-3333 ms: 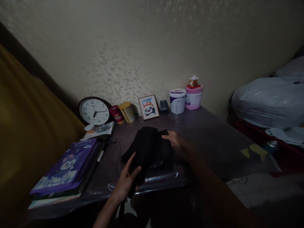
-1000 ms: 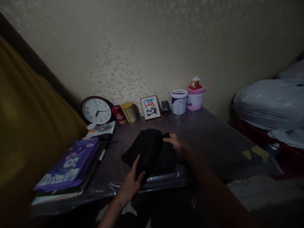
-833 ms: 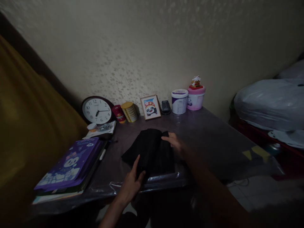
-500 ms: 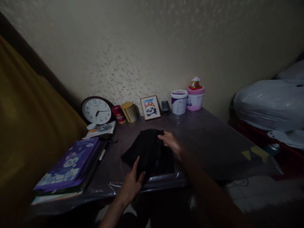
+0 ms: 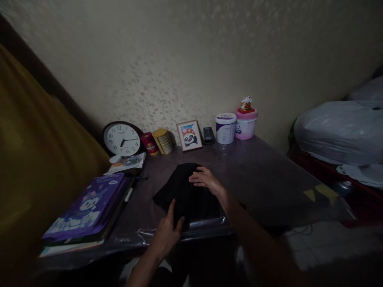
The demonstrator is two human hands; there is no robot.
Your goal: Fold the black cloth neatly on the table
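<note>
A piece of black cloth [image 5: 182, 187], partly folded over, lies near the front edge of the table [image 5: 254, 171]. It is too dark to tell what kind of garment it is. My right hand [image 5: 208, 182] rests on its upper right part with the fingers stretched out and slightly apart. At the cloth's near left edge is my left hand [image 5: 167, 233], its index finger reaching onto the fabric and its thumb held apart. The left hand's other fingers are mostly hidden beneath it.
Purple panda folders [image 5: 89, 205] lie left, beside a white marker [image 5: 128, 195]. Along the wall stand a clock [image 5: 122, 138], a red can [image 5: 149, 144], a yellow can [image 5: 162, 141], a framed panda picture [image 5: 189, 135], a purple-white tub [image 5: 226, 128] and a pink tub [image 5: 245, 124].
My right hand has moved left from the cloth's far right corner onto its top, opening from a pinch to spread fingers. The right corner now lies folded inward. The left hand has barely shifted.
</note>
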